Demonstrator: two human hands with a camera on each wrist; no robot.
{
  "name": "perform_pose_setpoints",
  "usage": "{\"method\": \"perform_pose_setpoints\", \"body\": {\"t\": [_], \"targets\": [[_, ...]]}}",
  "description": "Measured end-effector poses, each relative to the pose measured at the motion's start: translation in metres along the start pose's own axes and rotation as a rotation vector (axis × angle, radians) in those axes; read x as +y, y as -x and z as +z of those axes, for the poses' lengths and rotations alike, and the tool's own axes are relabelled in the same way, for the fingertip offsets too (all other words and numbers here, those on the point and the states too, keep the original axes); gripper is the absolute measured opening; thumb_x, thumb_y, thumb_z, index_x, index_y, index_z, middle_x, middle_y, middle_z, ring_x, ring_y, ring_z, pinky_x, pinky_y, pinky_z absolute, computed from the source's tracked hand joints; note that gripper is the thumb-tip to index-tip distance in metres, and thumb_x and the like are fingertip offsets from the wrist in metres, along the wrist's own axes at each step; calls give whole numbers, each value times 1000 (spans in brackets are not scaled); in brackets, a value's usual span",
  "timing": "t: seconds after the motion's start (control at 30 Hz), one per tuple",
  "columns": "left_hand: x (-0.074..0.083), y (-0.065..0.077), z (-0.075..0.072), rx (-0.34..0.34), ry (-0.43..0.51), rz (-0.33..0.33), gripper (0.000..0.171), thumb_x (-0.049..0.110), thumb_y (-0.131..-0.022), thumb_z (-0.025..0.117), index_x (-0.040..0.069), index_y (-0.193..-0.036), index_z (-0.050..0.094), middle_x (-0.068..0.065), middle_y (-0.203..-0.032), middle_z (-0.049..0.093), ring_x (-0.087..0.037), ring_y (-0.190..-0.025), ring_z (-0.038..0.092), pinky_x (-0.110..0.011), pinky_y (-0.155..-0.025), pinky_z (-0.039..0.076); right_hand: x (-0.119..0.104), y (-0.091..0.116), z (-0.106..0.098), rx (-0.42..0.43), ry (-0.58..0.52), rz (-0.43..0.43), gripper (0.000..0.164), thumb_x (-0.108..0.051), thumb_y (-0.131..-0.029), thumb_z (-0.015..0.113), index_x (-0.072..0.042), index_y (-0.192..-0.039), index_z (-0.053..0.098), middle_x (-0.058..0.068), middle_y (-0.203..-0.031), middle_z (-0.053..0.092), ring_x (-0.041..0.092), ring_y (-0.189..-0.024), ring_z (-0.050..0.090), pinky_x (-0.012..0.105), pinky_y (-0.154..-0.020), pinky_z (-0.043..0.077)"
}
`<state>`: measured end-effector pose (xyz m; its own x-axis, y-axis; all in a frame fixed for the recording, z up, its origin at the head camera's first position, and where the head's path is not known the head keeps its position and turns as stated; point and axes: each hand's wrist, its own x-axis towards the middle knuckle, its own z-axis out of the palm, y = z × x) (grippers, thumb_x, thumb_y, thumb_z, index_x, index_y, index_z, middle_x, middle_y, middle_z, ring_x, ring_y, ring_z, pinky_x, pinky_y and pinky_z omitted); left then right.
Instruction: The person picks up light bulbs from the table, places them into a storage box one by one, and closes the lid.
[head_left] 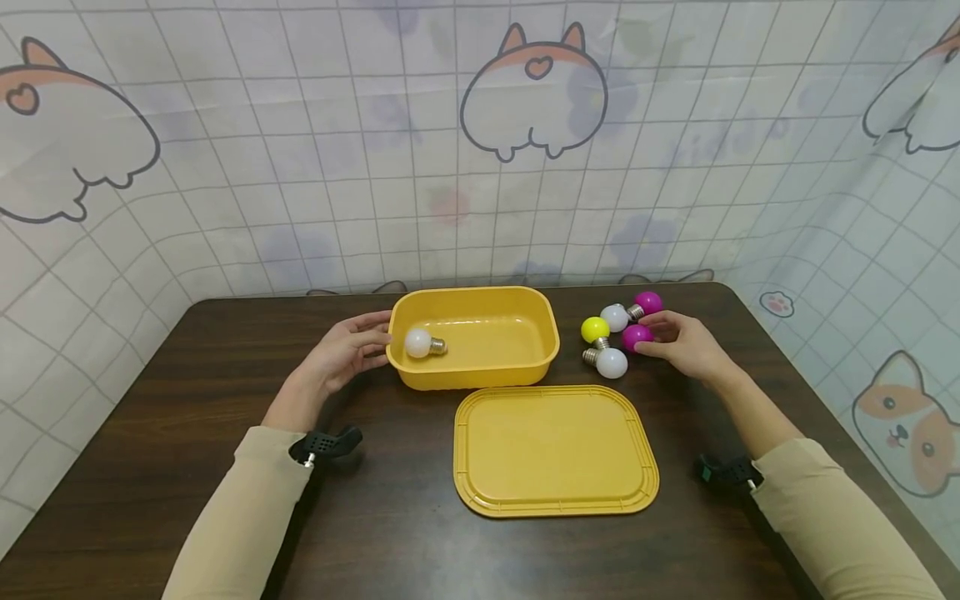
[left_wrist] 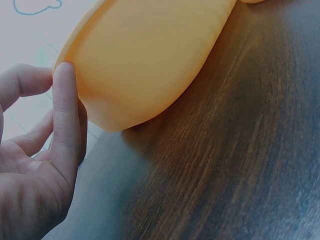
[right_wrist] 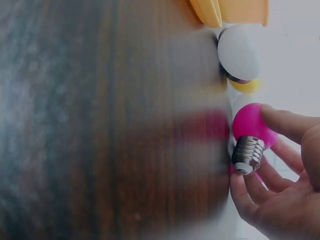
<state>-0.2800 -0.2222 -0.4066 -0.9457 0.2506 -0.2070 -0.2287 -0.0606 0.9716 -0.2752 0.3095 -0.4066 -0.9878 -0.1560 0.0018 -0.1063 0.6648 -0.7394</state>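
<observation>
My left hand (head_left: 341, 354) is at the left end of a yellow plastic box (head_left: 487, 379). Its fairly straight fingers touch the box's outer wall and rim, as the left wrist view shows up close. Inside the box, toward the left, lies a white light bulb (head_left: 417, 342). At the right, my right hand (head_left: 686, 343) holds a purple light bulb (right_wrist: 254, 122) between thumb and fingers, its metal screw base exposed. Around it on the table are a yellow bulb (head_left: 596, 330), two white bulbs, one nearer (head_left: 612, 363) and one farther (head_left: 615, 317), and another purple bulb (head_left: 648, 302).
A yellow lid (head_left: 555, 450) lies flat in front of the box, close to its front wall. Everything stands on a dark wooden table (head_left: 390, 517). Behind the table's back edge hangs a checked cloth (head_left: 337, 167) with cartoon dogs.
</observation>
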Motion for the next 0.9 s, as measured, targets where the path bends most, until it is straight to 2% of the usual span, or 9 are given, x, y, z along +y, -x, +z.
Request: {"method": "perform_pose_setpoints", "body": {"t": [0.47, 0.7, 0.9], "targets": [[-1, 1, -2, 3, -11, 8, 61, 2, -102, 62, 2, -157, 36, -21, -149, 47, -15, -96, 71, -28, -85, 60, -8, 4, -6, -7, -29, -19, 58, -30, -97, 74, 4, -139, 52, 29, -135, 56, 44, -123, 56, 54, -101, 50], [-1, 1, -2, -10, -6, 4, 61, 2, -102, 61, 3, -158, 35, -21, -150, 46, -15, -97, 71, -28, -85, 60, -9, 5, -9, -2, -22, -24, 57, -30, -98, 73, 3, -140, 53, 27, -133, 58, 42, -120, 58, 36, -91, 57], [-2, -2, -1, 4, 2, -2, 60, 2, -102, 62, 4, -157, 38, -17, -146, 51, -14, -93, 71, -28, -85, 60, -16, 4, -12, 0, -68, -39, 57, -27, -98, 73, 3, -141, 51, 27, -134, 57, 42, -119, 58, 26, -85, 57]]}}
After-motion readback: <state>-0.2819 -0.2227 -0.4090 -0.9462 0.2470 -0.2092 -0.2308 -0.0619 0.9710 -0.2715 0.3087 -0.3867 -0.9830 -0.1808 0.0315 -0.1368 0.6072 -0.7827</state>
